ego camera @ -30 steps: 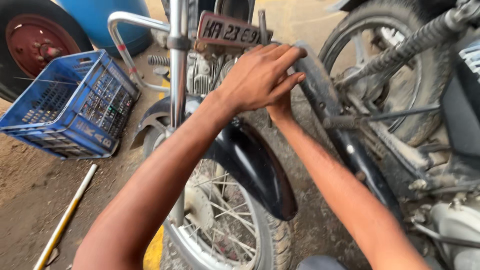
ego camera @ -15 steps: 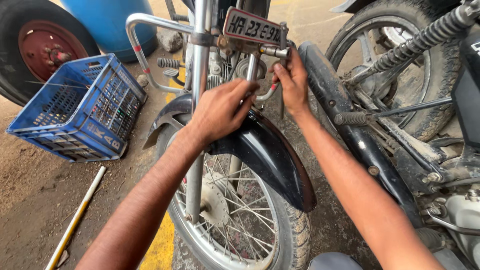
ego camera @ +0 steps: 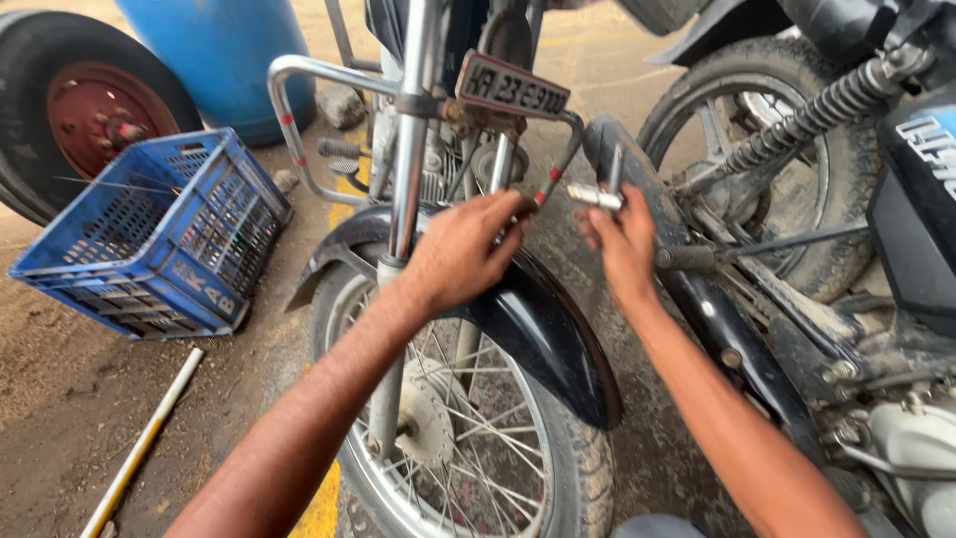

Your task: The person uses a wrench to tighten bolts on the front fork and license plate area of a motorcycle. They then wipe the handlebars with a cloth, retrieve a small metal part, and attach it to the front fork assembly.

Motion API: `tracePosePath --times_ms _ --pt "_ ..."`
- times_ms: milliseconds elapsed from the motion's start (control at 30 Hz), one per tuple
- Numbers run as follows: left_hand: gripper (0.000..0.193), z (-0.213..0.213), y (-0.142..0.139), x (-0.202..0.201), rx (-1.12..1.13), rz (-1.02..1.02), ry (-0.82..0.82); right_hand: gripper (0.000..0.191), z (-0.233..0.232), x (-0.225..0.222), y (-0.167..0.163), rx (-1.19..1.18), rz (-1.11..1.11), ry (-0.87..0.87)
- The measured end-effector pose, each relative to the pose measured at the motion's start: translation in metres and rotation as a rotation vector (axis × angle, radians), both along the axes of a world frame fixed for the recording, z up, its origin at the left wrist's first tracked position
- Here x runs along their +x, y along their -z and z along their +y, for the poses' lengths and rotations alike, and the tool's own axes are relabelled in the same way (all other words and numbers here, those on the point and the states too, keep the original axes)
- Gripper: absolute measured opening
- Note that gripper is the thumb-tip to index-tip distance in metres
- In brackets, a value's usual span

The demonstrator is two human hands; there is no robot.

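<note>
A motorcycle's front end fills the middle: spoked front wheel (ego camera: 468, 438), black mudguard (ego camera: 543, 329), chrome fork leg (ego camera: 410, 139) and a number plate (ego camera: 513, 88) above. My left hand (ego camera: 463, 249) rests on the top of the mudguard, fingertips at the thin bar under the plate. My right hand (ego camera: 619, 244) is just right of it, pinching a small metal socket tool (ego camera: 596, 196) with an upright handle, held near the right fork area.
A blue plastic crate (ego camera: 149, 239) stands on the dirt at left, with a loose tyre and red rim (ego camera: 75, 115) and a blue drum (ego camera: 234, 50) behind. A pale stick (ego camera: 139, 448) lies lower left. A second motorcycle's rear wheel (ego camera: 787, 149) and shock crowd the right.
The view has pulled back and down. My left hand slid from near the plate onto the mudguard. My right hand moved right, away from under the plate, with the metal tool now visible in it.
</note>
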State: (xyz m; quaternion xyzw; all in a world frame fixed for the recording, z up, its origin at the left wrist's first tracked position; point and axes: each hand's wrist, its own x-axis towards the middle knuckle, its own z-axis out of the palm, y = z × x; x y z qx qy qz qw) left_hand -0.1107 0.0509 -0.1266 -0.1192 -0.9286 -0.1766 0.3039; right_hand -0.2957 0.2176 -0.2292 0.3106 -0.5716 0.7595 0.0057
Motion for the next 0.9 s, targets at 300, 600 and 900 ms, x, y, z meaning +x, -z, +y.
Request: tracePosePath --times_ms 300,600,900 --pt "0.042 0.037 -0.008 0.033 0.391 0.127 0.219 0.051 0.051 0.089 -0.138 0.595 0.325 -0.321" --pt "0.042 -0.024 -0.023 0.129 1.111 -0.429 0.005 0.044 -0.037 0.180 -0.183 0.614 -0.294 -0.800" --pt "0.049 -0.032 0.169 0.255 1.066 -0.566 -0.846 0.038 -0.103 0.298 0.033 0.856 -0.599 -0.651"
